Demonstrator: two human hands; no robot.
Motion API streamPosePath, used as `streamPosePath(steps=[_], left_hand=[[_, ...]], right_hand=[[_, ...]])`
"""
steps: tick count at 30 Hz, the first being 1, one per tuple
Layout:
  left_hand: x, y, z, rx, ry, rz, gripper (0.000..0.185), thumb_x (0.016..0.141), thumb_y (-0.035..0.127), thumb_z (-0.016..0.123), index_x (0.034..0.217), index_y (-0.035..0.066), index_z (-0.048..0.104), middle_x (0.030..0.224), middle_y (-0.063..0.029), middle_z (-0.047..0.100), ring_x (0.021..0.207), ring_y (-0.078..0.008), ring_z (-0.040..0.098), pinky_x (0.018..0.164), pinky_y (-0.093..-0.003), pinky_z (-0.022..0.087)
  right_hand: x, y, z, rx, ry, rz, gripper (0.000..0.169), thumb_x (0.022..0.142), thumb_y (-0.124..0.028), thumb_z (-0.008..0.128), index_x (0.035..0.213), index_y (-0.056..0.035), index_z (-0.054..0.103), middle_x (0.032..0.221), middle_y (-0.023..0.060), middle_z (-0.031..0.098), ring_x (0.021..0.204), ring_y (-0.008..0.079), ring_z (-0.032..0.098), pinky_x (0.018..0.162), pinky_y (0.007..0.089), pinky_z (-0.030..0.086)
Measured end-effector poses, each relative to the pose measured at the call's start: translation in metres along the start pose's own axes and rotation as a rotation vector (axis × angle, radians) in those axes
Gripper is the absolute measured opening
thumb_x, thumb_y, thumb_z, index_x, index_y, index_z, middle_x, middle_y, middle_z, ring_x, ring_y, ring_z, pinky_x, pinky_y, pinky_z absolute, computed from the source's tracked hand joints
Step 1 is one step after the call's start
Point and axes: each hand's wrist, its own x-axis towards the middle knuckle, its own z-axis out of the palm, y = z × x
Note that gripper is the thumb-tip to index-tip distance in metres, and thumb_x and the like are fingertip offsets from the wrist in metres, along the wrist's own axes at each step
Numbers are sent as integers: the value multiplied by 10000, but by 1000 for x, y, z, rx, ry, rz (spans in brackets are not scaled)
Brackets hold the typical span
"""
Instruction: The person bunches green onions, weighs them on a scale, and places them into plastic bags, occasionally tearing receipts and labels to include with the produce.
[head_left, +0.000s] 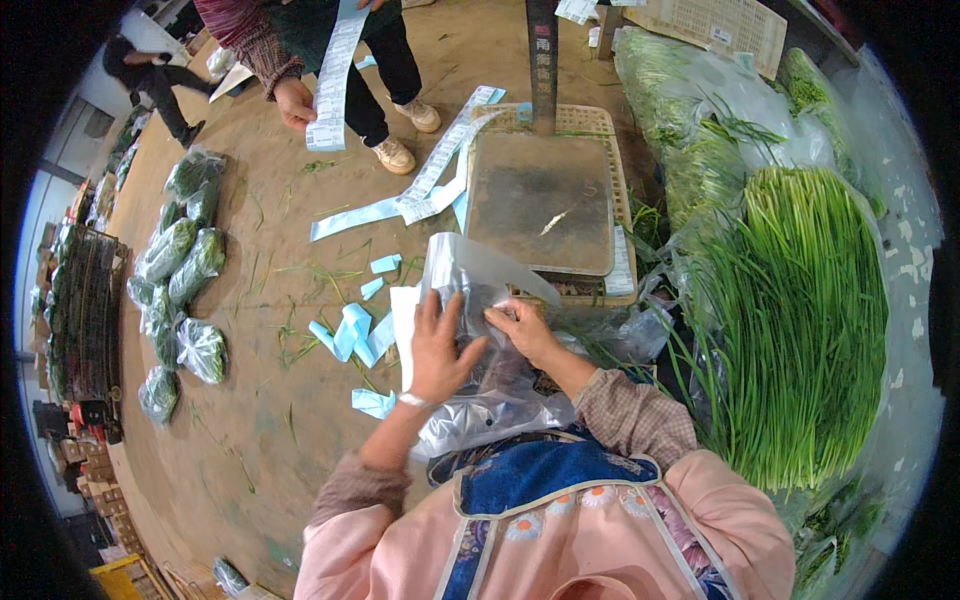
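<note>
A stack of clear plastic bags (480, 405) lies across my lap, its far end curling up in front of a platform scale. My left hand (442, 349) rests on the bags with its fingers apart. Beside it, my right hand (529, 330) pinches the plastic of a clear bag (465, 262) between thumb and fingers. Just beyond the hands is the scale's flat plate (540, 202), with a pale scrap on it. To my right lies a big pile of green garlic chives (810, 330), partly wrapped in clear plastic.
Strips of blue-backed labels (442, 165) lie left of the scale, with loose backing paper (352, 334) nearer me. Bagged greens (169, 262) sit on the floor at left. A person's hand (295, 103) holds a label strip (334, 82) ahead. A dark post (544, 67) rises behind the scale.
</note>
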Motion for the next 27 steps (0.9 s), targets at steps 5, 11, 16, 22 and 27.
streamPosePath(steps=[5,11,16,22,27], left_hand=[[2,-1,25,42,47,-8,676,705,390,585,1276,132,331,1311,-214,238,1170,-450,229,967,-480,213],[4,1,20,32,17,-5,655,725,381,560,1268,92,337,1303,-245,238,1180,-433,224,994,-463,178],[3,-6,21,19,50,35,651,730,410,547,1274,123,333,1316,-225,228,1156,-466,233,946,-497,232],[7,0,10,-125,143,6,462,735,296,586,1129,84,469,1166,-174,401,1033,-358,395,840,-441,342],[14,35,-7,-659,-47,-145,259,709,107,638,929,25,528,856,-109,521,688,-196,546,608,-271,459]], right_hand=[[-20,-25,-38,58,-22,140,230,806,-262,570,714,-55,532,647,-31,476,593,88,432,525,261,357],[-24,41,-128,-652,226,85,315,822,-349,525,800,-36,536,703,35,525,657,146,487,586,303,397],[-30,-25,-80,13,-162,392,295,841,-321,507,936,-45,550,871,35,544,785,123,512,668,234,409],[-28,-41,-47,185,-192,222,132,817,-163,561,724,-77,523,635,-27,507,547,61,439,508,204,347],[-35,-56,-35,68,-151,13,136,827,-158,541,722,-75,516,631,-49,470,574,43,409,547,187,332]])
